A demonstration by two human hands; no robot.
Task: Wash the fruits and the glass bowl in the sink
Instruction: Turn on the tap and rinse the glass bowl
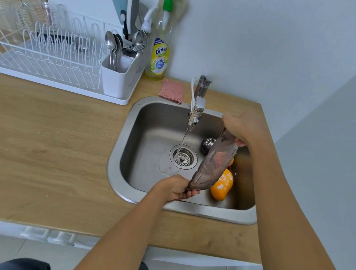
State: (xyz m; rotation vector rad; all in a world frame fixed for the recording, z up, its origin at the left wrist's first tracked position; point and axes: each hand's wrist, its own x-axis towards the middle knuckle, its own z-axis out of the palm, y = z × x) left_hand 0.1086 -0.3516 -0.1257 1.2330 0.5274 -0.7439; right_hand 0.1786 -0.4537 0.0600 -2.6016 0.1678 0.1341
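Observation:
A tinted glass bowl (213,162) is tilted on edge over the right half of the steel sink (119,151). My left hand (176,189) grips its near rim and my right hand (241,125) grips its far rim. Behind the bowl on the sink floor lie an orange fruit (223,187) with white foam on it, a second orange fruit (231,162) mostly hidden, and a dark fruit (207,144) with foam. A thin stream of water runs from the tap (197,108) to the drain (183,157), left of the bowl.
A pink cloth (171,90) lies on the wooden counter by the sink's back rim. A dish soap bottle (160,46) stands against the wall. A white dish rack (50,53) with a cutlery holder (119,72) stands at the back left.

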